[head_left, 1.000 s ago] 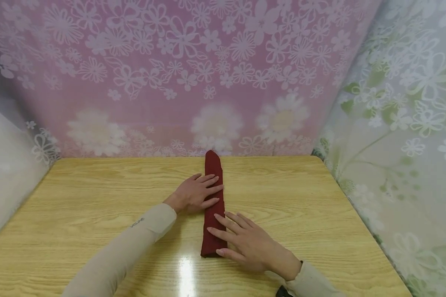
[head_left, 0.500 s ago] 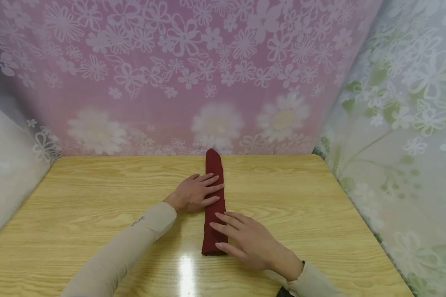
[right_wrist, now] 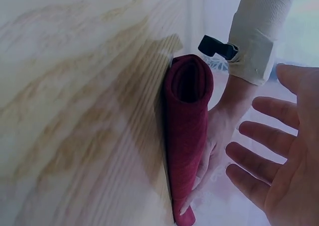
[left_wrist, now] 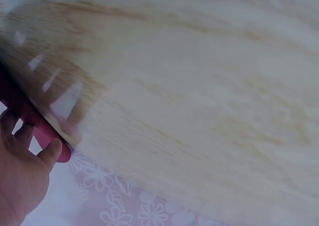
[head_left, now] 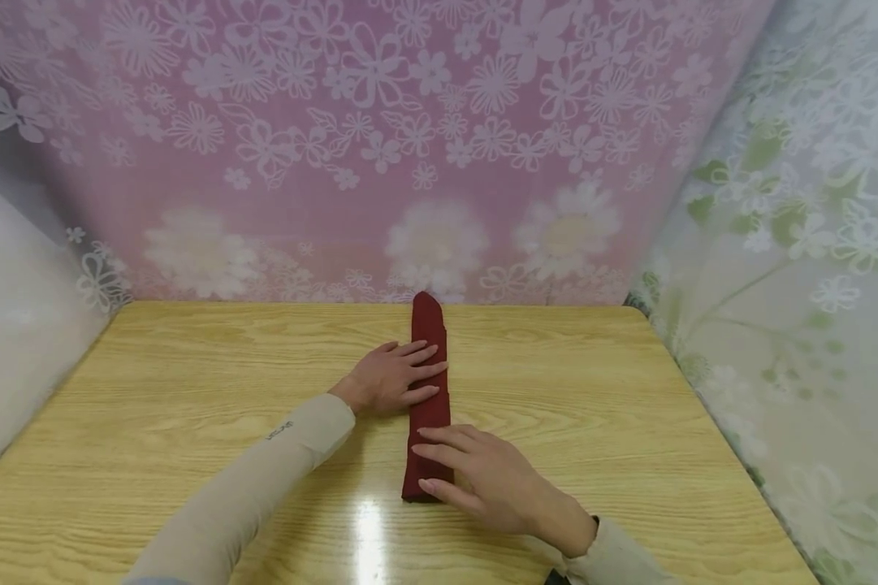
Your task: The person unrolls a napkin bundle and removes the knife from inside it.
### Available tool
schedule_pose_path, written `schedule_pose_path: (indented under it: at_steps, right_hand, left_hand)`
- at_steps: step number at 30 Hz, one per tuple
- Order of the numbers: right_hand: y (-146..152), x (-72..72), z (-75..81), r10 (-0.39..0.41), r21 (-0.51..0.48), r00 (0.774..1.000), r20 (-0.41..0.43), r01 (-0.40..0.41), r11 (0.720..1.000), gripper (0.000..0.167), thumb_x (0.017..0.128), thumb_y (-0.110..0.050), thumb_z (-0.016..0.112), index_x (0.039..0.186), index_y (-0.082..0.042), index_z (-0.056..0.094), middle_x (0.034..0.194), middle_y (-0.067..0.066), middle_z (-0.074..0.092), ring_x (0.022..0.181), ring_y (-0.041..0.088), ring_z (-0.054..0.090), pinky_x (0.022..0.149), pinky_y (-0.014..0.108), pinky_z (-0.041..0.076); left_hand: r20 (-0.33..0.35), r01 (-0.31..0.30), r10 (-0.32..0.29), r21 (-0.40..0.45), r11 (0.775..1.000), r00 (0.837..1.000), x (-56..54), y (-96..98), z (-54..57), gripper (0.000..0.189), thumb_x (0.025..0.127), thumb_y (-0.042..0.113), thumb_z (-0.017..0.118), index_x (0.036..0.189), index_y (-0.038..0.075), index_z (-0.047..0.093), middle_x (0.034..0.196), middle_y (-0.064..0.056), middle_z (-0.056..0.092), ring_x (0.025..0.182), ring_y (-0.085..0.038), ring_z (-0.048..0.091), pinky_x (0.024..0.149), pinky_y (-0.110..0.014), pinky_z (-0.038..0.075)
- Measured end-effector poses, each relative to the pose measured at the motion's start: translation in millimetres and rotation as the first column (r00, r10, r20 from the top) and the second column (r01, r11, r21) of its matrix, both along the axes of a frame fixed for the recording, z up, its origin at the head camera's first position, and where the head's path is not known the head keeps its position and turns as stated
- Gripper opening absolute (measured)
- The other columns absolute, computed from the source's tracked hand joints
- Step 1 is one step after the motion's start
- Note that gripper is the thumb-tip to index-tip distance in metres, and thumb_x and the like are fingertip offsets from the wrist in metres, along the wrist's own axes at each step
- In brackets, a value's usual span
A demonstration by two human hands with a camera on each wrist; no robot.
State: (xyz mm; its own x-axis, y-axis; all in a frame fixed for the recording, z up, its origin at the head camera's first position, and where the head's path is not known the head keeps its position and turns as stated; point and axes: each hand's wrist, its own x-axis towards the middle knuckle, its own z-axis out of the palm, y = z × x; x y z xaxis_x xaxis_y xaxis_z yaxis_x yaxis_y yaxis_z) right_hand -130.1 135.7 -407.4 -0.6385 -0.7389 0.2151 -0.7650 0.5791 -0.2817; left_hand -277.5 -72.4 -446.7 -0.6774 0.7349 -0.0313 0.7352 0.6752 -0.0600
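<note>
A dark red cloth (head_left: 429,414), rolled into a long tube, lies lengthwise down the middle of the wooden table. Its near end shows an open spiral of layers in the right wrist view, where the cloth roll (right_wrist: 185,131) looks thick and soft. My left hand (head_left: 389,379) rests across the roll's middle with fingers spread and fairly straight. In the left wrist view that hand (left_wrist: 22,173) lies along the roll's side. Over the near end is my right hand (head_left: 493,481), fingers extended; from its wrist camera the hand (right_wrist: 289,153) appears apart from the cloth.
The wooden table (head_left: 212,357) runs back to a pink flowered curtain (head_left: 322,195). A pale flowered curtain (head_left: 767,341) hangs along the right edge, and a white sheet (head_left: 22,325) borders the left. A dark wrist camera (right_wrist: 218,47) sits on the left sleeve.
My right hand has lifted slightly, its fingers a little more bent over the roll's near end. The left hand stays on the cloth. The head view has shifted slightly.
</note>
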Motion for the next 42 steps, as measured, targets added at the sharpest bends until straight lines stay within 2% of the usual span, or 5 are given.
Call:
schedule_pose_path:
  at_steps: [5, 11, 19, 32, 42]
  right_hand:
    - [-1, 1.2, -1.0, 0.012, 0.009, 1.0, 0.008, -0.013, 1.0, 0.048, 0.098, -0.05, 0.046, 0.133, -0.019, 0.059, 0.138, -0.003, 0.05, 0.127, 0.015, 0.045, 0.101, 0.04, 0.041]
    - [-6, 1.8, -4.5, 0.035, -0.011, 0.999, 0.002, -0.035, 0.999, 0.041, 0.092, -0.044, 0.061, 0.125, -0.019, 0.064, 0.132, -0.003, 0.055, 0.121, 0.014, 0.05, 0.095, 0.037, 0.046]
    - [-12, 3.8, -7.6, -0.026, -0.038, 0.998, 0.063, 0.029, 0.999, 0.033, 0.087, -0.036, 0.071, 0.116, -0.02, 0.068, 0.117, -0.009, 0.059, 0.107, 0.009, 0.055, 0.083, 0.029, 0.051]
    - [-23, 0.6, -13.9, -0.003, -0.002, 1.0, -0.009, 0.003, 1.0, 0.022, 0.084, -0.031, 0.075, 0.104, -0.022, 0.072, 0.101, -0.01, 0.058, 0.092, 0.007, 0.052, 0.076, 0.021, 0.048]
    - [-30, -2.5, -16.5, 0.007, 0.079, 0.999, -0.052, -0.002, 0.997, 0.016, 0.087, -0.032, 0.071, 0.1, -0.023, 0.073, 0.096, -0.01, 0.056, 0.083, 0.007, 0.051, 0.071, 0.02, 0.047]
  left_hand:
    - [0.022, -0.007, 0.007, -0.007, 1.0, 1.0, 1.8, 2.7, 3.0, 0.056, 0.1, 0.057, 0.023, 0.151, 0.033, 0.027, 0.157, 0.003, 0.02, 0.143, -0.017, 0.016, 0.111, -0.047, 0.024]
    - [0.034, -0.021, 0.022, -0.032, 0.999, 0.999, 2.3, 4.7, 6.1, 0.056, 0.1, 0.057, 0.022, 0.151, 0.034, 0.026, 0.157, 0.004, 0.019, 0.143, -0.016, 0.015, 0.111, -0.048, 0.023]
    - [0.059, -0.034, 0.037, -0.053, 0.998, 0.998, 1.2, 3.5, 3.7, 0.056, 0.1, 0.058, 0.021, 0.152, 0.035, 0.024, 0.158, 0.005, 0.016, 0.143, -0.015, 0.013, 0.111, -0.047, 0.022]
    - [0.053, -0.018, 0.02, -0.047, 0.999, 0.998, 1.7, 3.1, 3.2, 0.056, 0.101, 0.056, 0.024, 0.152, 0.034, 0.025, 0.158, 0.002, 0.017, 0.144, -0.017, 0.013, 0.111, -0.047, 0.023]
    - [0.005, -0.025, 0.025, -0.022, 0.999, 1.0, -0.2, 1.4, -2.0, 0.055, 0.101, 0.055, 0.025, 0.151, 0.034, 0.027, 0.157, 0.003, 0.021, 0.143, -0.016, 0.015, 0.111, -0.048, 0.021]
